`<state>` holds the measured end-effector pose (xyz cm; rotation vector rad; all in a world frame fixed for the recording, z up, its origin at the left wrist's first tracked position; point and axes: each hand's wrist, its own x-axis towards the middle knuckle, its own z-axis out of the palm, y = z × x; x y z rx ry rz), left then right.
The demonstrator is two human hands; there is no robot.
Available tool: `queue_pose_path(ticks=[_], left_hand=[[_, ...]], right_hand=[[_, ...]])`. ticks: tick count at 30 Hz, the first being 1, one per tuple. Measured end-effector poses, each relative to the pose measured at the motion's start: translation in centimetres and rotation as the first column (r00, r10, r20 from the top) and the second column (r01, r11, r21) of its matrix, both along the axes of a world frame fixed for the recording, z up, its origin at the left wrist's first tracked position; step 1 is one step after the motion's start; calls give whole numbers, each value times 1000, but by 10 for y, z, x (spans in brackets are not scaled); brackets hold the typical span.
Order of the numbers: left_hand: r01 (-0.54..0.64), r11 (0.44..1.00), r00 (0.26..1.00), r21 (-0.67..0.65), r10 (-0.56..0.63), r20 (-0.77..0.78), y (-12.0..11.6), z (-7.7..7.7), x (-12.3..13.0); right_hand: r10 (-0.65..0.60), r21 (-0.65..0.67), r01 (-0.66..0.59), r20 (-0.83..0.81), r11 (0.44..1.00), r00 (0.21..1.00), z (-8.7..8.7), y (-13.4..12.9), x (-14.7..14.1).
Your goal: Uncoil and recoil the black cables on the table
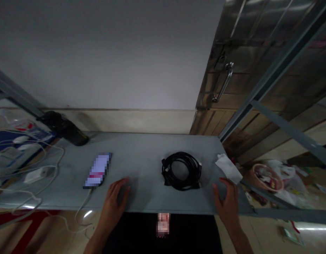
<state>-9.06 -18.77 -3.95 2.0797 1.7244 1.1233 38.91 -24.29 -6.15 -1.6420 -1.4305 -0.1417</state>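
A coiled black cable [182, 186] lies on the grey shelf top [145, 197], its connectors showing at both sides of the coil. To its left rests my left hand [115, 199] at the front edge, thumb and fingers apart with nothing between them. My right hand [227, 197] is on the other side of the coil, also with fingers spread and holding nothing. Just beyond its fingertips is a crumpled white paper [228, 168]. A lit phone [98, 170], its screen pixelated, lies left of my left hand with a white cord plugged into its lower end.
A black bottle [65, 128] lies tilted at the back left. White cords and a white power adapter [36, 175] spread across the left end. Metal frame posts [260, 86] rise at both ends. Below right, a pink bin [268, 180] holds rubbish; a metal door stands behind.
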Motion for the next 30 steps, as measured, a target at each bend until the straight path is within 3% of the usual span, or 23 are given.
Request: queue_pose_path(ticks=[3, 7, 11, 30], left_hand=[[-112, 990, 990, 82, 118, -71, -7, -6, -11], [-181, 955, 957, 233, 226, -182, -7, -6, 6], [-217, 941, 944, 259, 270, -192, -7, -4, 12], [-199, 941, 939, 273, 263, -220, -7, -3, 10]], right_hand=[[-22, -11, 21, -38, 1000, 999, 0, -1, -3], [-6, -5, 6, -10, 1000, 1000, -1, -3, -7], [9, -6, -8, 21, 1000, 1000, -1, -5, -4], [-6, -31, 7, 24, 1000, 1000, -1, -6, -6]])
